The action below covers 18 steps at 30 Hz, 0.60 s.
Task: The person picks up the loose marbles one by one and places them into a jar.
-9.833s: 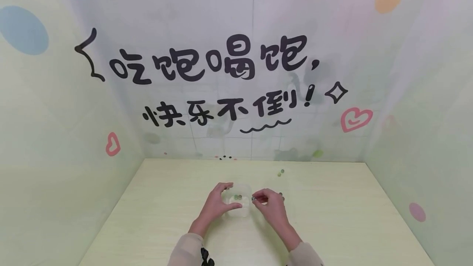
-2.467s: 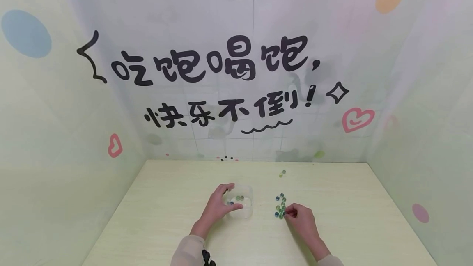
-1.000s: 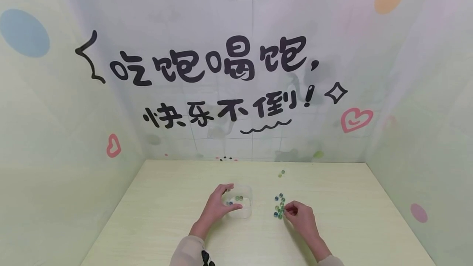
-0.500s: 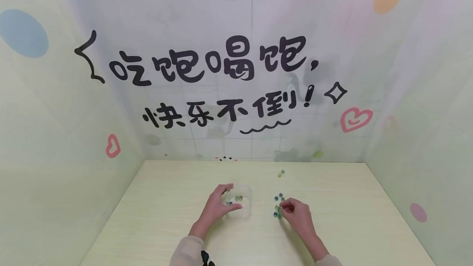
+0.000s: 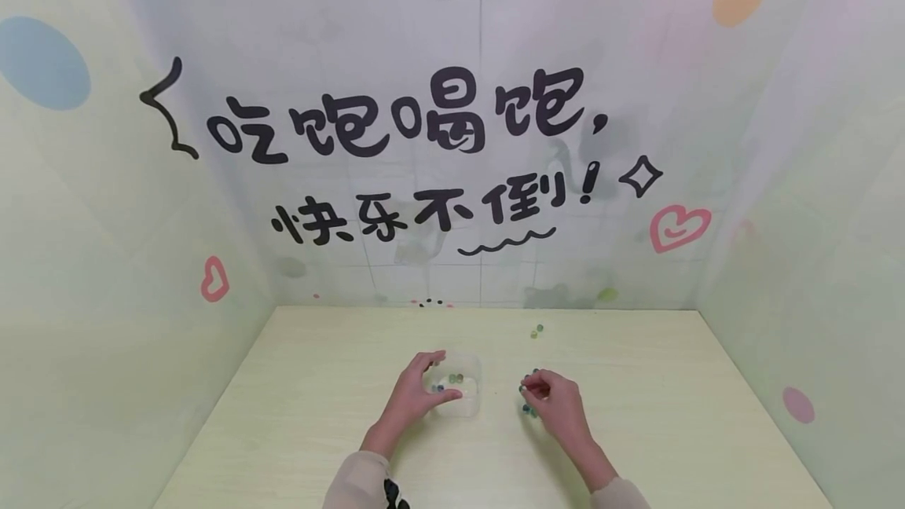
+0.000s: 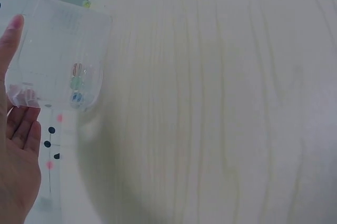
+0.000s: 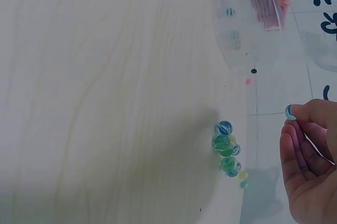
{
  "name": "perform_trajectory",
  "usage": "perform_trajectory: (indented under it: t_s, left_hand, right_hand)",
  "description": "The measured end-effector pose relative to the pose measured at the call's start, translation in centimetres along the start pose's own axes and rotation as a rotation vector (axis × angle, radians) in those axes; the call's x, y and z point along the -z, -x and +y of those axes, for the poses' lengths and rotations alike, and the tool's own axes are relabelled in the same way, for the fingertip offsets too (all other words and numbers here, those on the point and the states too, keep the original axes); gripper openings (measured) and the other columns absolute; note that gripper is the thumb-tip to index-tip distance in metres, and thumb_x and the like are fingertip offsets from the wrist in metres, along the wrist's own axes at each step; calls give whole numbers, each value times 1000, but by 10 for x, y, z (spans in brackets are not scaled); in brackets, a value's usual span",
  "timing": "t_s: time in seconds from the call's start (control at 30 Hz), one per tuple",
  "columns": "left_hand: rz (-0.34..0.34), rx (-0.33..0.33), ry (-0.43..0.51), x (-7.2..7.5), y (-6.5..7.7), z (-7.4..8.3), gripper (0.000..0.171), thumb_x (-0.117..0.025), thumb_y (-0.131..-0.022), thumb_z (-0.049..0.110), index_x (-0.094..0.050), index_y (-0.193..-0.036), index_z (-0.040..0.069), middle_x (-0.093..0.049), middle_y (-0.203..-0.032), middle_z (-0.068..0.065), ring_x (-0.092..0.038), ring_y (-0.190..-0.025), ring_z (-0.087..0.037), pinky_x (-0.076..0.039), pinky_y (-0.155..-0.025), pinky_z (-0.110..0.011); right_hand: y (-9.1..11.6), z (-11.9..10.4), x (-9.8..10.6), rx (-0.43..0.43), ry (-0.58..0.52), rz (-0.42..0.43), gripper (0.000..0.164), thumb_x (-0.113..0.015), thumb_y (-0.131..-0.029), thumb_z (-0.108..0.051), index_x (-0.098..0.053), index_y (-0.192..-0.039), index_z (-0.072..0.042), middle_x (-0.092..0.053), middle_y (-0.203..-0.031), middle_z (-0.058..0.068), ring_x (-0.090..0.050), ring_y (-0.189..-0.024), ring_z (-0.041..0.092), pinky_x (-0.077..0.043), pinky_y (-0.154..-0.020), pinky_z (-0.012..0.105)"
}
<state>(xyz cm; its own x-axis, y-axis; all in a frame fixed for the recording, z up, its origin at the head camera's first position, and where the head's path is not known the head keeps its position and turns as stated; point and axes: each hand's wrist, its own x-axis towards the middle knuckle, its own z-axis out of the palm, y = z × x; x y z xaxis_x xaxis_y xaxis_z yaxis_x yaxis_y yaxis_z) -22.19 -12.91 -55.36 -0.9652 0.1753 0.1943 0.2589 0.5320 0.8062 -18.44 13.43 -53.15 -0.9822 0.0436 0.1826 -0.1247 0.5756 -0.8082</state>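
My left hand grips the left side of a clear plastic container, thumb on the near side and fingers on the far side. Several marbles lie inside it, green and blue ones among them. To the right, my right hand pinches a blue-and-white marble between thumb and fingertips, raised over the table. Below that hand sits a cluster of green and blue glass marbles, partly hidden by the hand in the head view.
Two more marbles rest farther back on the pale wood table. Printed cloth walls with black lettering enclose the table at the back and sides.
My right hand has lifted a marble from the cluster and moved left and away from me, toward the container. The left hand keeps holding the container in the same place.
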Motion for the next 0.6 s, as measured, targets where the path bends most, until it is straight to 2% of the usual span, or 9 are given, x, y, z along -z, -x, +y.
perform_trajectory:
  t_s: [0.4, 0.6]
  left_hand:
    - [-6, -16, -18, 0, 0, -2, 77, -87, -75, 35, -55, -139, 6, -60, -134, -12, -55, -128, -35, -48, -107, -55]
    - [-7, 2, -1, -1, 1, 0, 76, -87, -75, 32, -55, -140, 7, -59, -136, -12, -53, -131, -35, -46, -109, -55]
  right_hand:
    - [-3, -15, -9, 64, -18, 5, 8, -75, -82, 0, -73, -86, -6, -71, -79, 2, -61, -72, 6, -55, -65, 16]
    - [-4, -20, -15, 72, -25, -3, 10, -75, -81, 2, -73, -86, -6, -72, -81, 3, -63, -74, 9, -56, -66, 16]
